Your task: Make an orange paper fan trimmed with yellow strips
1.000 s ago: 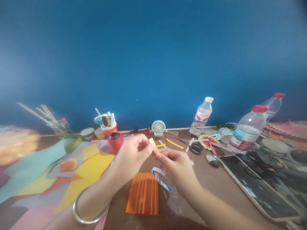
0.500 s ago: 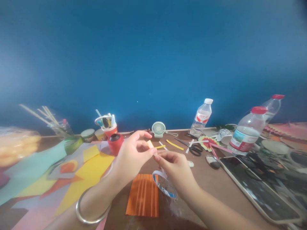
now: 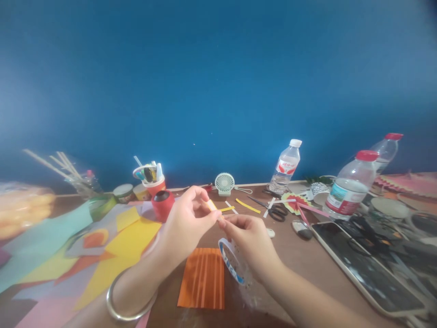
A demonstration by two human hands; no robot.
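Observation:
My left hand (image 3: 186, 223) and my right hand (image 3: 249, 239) meet above the brown table (image 3: 297, 255). Both pinch a small yellow paper strip (image 3: 212, 206) between thumb and fingertips. A tape roll with a blue-and-white rim (image 3: 229, 260) hangs under my right hand, and its clear tape trails down toward the table. Below the hands lies a pleated orange paper (image 3: 202, 278). A silver bangle (image 3: 126, 296) circles my left wrist.
Coloured paper sheets (image 3: 133, 237) cover the left side. A red cup of pens (image 3: 152, 180), a red roll (image 3: 162, 203), a small fan (image 3: 224, 183), scissors (image 3: 276, 212), water bottles (image 3: 350, 189) and a phone (image 3: 365, 269) stand around. Loose yellow strips (image 3: 248, 206) lie behind the hands.
My left fingers spread briefly and have closed on the strip again. The tape roll under my right hand has tilted more upright. The hands stay in the same place.

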